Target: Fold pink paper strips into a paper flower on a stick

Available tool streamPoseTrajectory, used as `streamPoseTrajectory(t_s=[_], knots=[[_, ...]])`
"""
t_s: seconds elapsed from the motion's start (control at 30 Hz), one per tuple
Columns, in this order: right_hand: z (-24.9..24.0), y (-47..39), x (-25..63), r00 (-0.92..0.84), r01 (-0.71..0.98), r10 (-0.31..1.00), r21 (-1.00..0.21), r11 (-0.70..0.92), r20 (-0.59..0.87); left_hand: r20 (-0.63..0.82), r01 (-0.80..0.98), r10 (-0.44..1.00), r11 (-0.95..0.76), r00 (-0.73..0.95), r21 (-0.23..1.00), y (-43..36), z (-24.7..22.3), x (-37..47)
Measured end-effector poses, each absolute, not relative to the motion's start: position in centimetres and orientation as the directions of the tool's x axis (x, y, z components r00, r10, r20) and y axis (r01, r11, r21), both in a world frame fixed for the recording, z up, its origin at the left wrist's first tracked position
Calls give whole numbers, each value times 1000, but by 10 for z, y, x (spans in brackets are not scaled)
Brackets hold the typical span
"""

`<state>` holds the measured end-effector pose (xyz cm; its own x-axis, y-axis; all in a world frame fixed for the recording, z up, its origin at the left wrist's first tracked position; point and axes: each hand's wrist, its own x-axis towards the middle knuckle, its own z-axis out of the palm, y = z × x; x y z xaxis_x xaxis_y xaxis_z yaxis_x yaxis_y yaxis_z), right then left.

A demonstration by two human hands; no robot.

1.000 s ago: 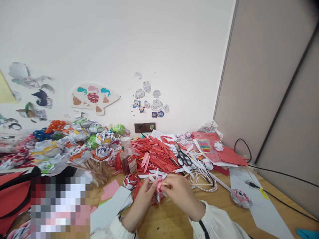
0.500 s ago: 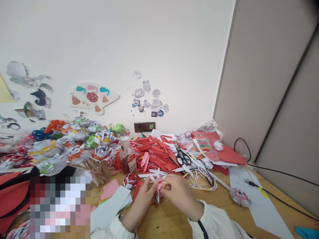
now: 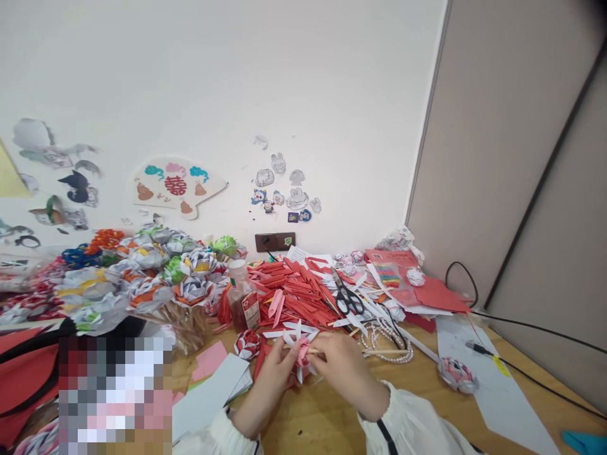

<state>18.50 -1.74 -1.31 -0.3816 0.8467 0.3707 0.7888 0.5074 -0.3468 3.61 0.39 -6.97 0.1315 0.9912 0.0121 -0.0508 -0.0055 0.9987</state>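
Note:
A pink and white folded-paper flower [image 3: 303, 355] is between my two hands near the front of the table. My left hand [image 3: 277, 366] grips it from the left, its fingers on the petals. On the other side, my right hand [image 3: 337, 361] pinches a thin wooden stick [image 3: 386, 352] beside the pink centre; the stick runs out to the right behind the hand. My palms hide part of the flower. Just behind lies a heap of folded red paper strips [image 3: 296, 287], and a red and white paper flower [image 3: 248, 345] rests left of my left hand.
Black scissors [image 3: 348, 298] lie on the paper heap, beside a pearl string [image 3: 396, 357]. A bottle [image 3: 241, 297] stands behind the left hand. Finished paper flowers [image 3: 156, 272] crowd the left side; another paper flower [image 3: 458, 374] and a black cable [image 3: 531, 373] lie right.
The pink flower has turned slightly, and my right fingers have shifted a little on the stick. More of the stick shows to the right of my right hand.

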Motion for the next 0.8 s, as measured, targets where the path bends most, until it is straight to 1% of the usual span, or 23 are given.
streamPoseTrajectory(t_s=[0.1, 0.17, 0.37, 0.57, 0.8], knots=[[-12, -17, 185, -377, 772, 852, -384, 506, 364, 12, -74, 988, -1, 153, 997, 2, -65, 37], [-11, -17, 186, -398, 760, 845, -388, 522, 358, 9, -63, 989, 1, 147, 998, 1, -61, 37], [-12, -17, 187, -452, 759, 819, -329, 561, 354, 12, -28, 992, -9, 128, 1000, 0, -57, 36], [-17, -14, 186, -426, 769, 827, -334, 545, 368, 4, -85, 989, 9, 148, 996, -1, -60, 37], [-15, -14, 184, -395, 764, 846, -383, 519, 358, -12, -99, 986, 29, 166, 995, -1, -59, 38]])
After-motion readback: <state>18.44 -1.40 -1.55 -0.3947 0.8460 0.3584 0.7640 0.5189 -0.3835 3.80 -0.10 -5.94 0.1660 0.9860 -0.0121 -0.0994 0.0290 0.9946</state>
